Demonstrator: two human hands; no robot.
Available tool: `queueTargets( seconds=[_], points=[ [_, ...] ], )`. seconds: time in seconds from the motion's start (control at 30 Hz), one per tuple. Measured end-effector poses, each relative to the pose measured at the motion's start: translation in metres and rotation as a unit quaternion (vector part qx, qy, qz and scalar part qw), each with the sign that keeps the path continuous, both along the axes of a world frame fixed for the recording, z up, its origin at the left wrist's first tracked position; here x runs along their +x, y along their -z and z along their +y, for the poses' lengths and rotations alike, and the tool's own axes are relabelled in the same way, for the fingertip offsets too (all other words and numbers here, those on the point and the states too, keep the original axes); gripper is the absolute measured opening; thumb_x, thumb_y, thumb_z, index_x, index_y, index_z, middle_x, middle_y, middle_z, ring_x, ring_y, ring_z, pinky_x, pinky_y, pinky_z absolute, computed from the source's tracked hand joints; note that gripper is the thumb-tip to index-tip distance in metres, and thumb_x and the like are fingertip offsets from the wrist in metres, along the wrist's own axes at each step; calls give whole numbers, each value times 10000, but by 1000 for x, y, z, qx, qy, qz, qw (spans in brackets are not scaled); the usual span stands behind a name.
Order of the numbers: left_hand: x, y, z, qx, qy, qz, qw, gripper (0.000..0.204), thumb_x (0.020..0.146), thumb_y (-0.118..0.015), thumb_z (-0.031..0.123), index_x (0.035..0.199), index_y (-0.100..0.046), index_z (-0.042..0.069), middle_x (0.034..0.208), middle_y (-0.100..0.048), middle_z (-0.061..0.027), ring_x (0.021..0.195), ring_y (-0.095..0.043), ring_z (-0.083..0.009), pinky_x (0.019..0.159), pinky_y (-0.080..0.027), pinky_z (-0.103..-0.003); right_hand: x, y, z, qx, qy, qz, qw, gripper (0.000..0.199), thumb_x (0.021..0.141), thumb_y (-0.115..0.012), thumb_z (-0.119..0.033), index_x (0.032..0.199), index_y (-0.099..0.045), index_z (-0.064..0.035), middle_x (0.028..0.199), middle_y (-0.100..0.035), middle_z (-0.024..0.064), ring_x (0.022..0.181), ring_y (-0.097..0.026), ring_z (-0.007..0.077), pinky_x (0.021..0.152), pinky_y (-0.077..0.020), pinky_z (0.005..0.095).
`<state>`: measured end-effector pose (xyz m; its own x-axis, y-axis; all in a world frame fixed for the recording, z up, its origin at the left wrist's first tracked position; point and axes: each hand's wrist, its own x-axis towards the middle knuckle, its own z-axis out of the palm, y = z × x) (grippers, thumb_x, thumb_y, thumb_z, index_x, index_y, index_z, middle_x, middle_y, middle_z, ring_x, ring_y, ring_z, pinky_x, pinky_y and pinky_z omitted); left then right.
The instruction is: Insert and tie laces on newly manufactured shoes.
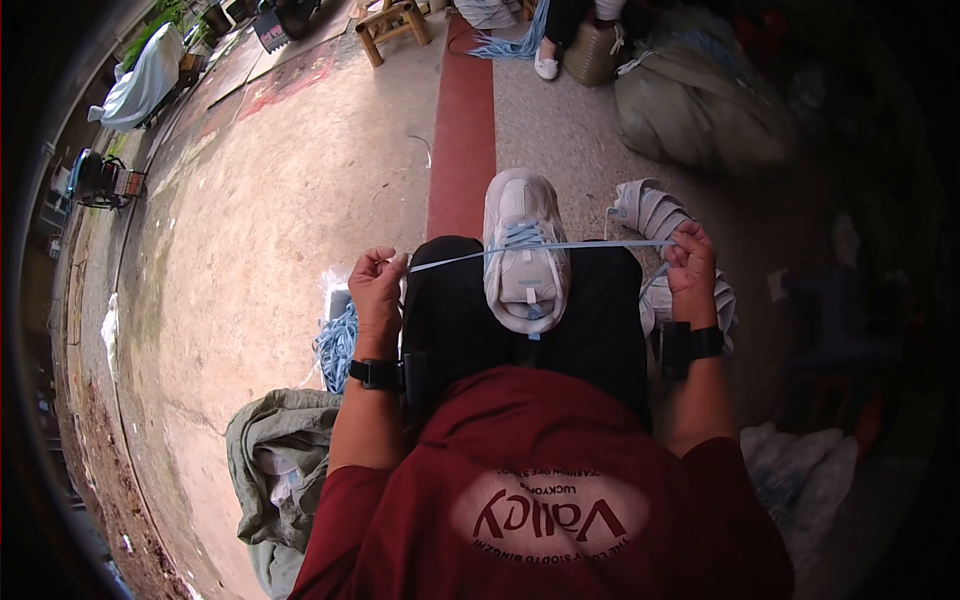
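Observation:
A pale sneaker point(527, 285) rests on my dark-clad lap with its toe pointing away from me. Light blue lace runs through its far eyelets. Across the shoe, a light blue shoelace point(590, 244) is stretched between my hands. My left hand point(378, 285) pinches one end by my left knee. Farther right and slightly higher, my right hand point(692, 258) is closed on the other side of the lace, and a length hangs below it. Some fingers of the right hand are hidden.
Stacked pale shoe pieces point(652, 207) lie beyond my right hand. A bundle of blue laces point(338, 345) is by my left forearm, above a grey-green cloth point(270, 440). Ahead are a large sack point(700, 110), a person's white shoe point(546, 62) and a wooden stool point(392, 30).

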<state>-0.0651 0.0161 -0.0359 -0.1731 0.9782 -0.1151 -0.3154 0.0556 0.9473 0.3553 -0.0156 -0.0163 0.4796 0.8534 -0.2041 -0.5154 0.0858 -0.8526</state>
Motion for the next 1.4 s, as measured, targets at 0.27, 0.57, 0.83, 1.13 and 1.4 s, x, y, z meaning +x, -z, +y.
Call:
queueTargets(
  seconds=[0.27,0.57,0.83,1.13,1.4],
  points=[
    [-8,-16,-9,138,76,279,947,52,773,-674,42,788,-631,16,675,-610,-8,622,-570,-112,568,-454,-249,17,-8,-41,-8,-234,-434,870,53,777,-610,-52,799,-604,-4,660,-564,6,606,-480,54,543,-383,224],
    [-46,-70,-6,277,72,564,775,110,693,-700,-17,701,-596,18,645,-585,-90,592,-581,-177,538,-444,-257,6,-70,-39,193,-159,-784,567,90,719,-640,-76,763,-574,-33,639,-545,161,593,-542,350,523,-416,396],
    [-127,-5,-5,22,184,284,941,296,710,-707,-21,984,-608,28,666,-491,70,592,-431,-24,545,-353,-172,34,-54,-31,147,-185,-777,583,82,730,-627,-88,766,-573,-37,640,-536,164,619,-544,361,540,-415,417],
    [-221,28,-47,-113,43,286,951,88,763,-697,124,825,-672,67,565,-496,77,439,-333,-11,392,-221,-188,177,38,-88,-91,-98,-685,716,135,794,-524,-110,789,-571,16,678,-562,138,610,-547,255,587,-426,337],
    [-318,41,-94,-189,30,378,906,59,720,-694,39,776,-677,30,642,-612,-1,529,-493,-58,479,-376,-201,331,73,-220,-230,-64,-746,622,202,834,-488,-145,734,-530,26,676,-523,167,628,-524,257,610,-401,380]
  ],
)
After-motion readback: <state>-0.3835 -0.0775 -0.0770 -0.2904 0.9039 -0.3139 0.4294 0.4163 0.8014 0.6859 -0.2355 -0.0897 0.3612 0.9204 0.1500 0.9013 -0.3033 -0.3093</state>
